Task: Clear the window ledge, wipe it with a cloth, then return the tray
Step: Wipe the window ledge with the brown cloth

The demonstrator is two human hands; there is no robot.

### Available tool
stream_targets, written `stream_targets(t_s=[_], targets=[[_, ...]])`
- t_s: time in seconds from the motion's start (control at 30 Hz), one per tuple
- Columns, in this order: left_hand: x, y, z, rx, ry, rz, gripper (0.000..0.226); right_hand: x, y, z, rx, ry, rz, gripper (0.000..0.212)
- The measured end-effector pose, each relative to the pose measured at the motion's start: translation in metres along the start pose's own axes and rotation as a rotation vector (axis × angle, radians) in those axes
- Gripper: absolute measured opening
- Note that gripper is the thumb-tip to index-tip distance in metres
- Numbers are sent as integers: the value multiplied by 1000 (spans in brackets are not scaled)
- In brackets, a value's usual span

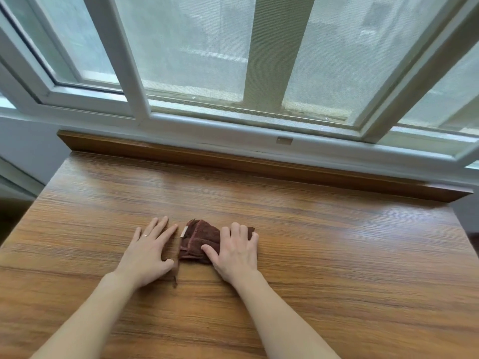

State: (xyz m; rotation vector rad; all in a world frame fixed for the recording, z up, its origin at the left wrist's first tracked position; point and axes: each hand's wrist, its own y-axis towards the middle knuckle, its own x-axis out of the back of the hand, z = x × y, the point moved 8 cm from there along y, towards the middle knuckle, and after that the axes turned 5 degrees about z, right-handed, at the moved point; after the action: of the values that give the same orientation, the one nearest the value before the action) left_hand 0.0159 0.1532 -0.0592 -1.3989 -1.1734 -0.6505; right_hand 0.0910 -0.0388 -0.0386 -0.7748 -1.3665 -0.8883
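Note:
A folded dark brown cloth (197,239) with a small pale label lies on the wide wooden window ledge (337,250), near its middle. My right hand (237,251) presses down on the cloth's right half, fingers curled over its far edge and thumb on top of it. My left hand (149,251) lies flat on the wood just left of the cloth, fingers spread, a ring on one finger. Its thumb touches a thin strip of cloth that runs along the hand's right side. No tray is in view.
A raised wooden strip (233,161) runs along the back of the ledge below the white window frame (145,110). The ledge drops off at its left edge (44,193) and at its right edge (466,244).

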Motion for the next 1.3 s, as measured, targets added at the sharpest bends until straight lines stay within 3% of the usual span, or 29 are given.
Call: stream_targets(t_s=[0.37,0.6,0.9,1.3], targets=[[12,8,-6,75,45,17,91,10,-16,-149,-283,-56,22,64],[14,23,-17,69,31,27,86,12,-27,-189,-388,-61,19,66],[11,22,-1,55,22,7,100,14,-16,-164,-348,-67,-34,62],[14,24,-4,107,23,71,103,1,24,-4,-7,3,7,60]])
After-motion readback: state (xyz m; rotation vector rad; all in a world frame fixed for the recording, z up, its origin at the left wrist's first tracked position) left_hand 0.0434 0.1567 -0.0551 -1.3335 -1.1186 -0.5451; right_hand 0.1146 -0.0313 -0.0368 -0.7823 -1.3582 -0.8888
